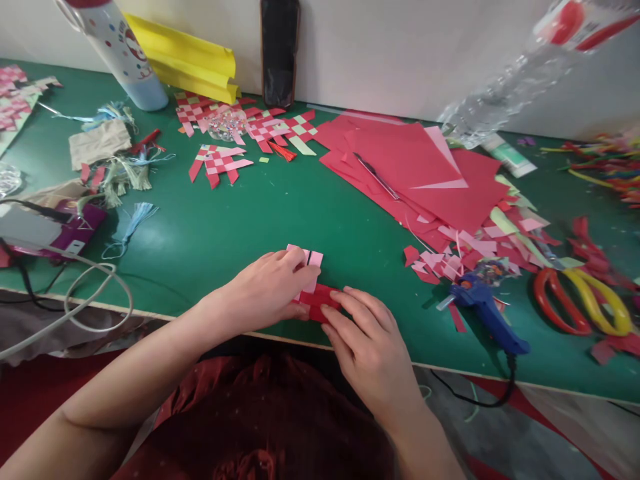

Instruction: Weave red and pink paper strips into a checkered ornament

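The green table (225, 213) stretches across in front of me, its near edge just below my hands. Far and right of centre, red paper sheets (395, 160) overlap in a pile. A clear bottle (520, 87) stands at their far right. On the far left, a white flask (123, 53) partly covers some folded yellow paper (190, 57).

My left hand (270, 287) pinches a pink and red paper piece (319, 304) by its left part; my right hand (367, 337) grips its red right end, both at the near middle. A phone (279, 53) leans upright against the wall.

Crowding my right side, the scissors (583, 303) lie beyond the blue glue gun (487, 313), with paper scraps (445, 260) heaped just farther off. Woven pieces (220, 160) lie far, left of centre. A pen (375, 175) rests on the sheets.
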A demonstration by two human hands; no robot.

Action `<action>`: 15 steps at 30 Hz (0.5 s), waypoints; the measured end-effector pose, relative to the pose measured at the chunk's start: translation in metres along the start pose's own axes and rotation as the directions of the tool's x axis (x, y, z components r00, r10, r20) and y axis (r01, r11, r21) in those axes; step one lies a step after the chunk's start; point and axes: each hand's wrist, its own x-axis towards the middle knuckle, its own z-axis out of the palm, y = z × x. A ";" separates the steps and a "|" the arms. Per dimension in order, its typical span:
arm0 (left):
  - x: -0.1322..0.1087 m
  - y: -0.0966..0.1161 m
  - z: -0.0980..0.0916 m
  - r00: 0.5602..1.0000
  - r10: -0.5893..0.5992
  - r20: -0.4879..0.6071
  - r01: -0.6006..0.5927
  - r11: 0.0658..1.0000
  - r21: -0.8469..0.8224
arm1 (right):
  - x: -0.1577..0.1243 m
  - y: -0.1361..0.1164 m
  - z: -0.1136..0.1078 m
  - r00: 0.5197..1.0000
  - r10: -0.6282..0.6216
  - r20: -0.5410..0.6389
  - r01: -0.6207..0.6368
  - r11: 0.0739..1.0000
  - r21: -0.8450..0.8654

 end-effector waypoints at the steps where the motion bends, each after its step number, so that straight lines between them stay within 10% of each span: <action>1: 0.000 0.000 0.001 1.000 0.001 -0.005 -0.001 1.000 -0.002 | 0.001 0.000 0.001 1.000 -0.006 0.003 0.006 1.000 0.000; 15: -0.042 0.009 0.026 0.977 0.092 -0.192 -0.088 0.996 0.027 | -0.001 0.004 0.003 1.000 -0.010 0.022 0.009 1.000 0.017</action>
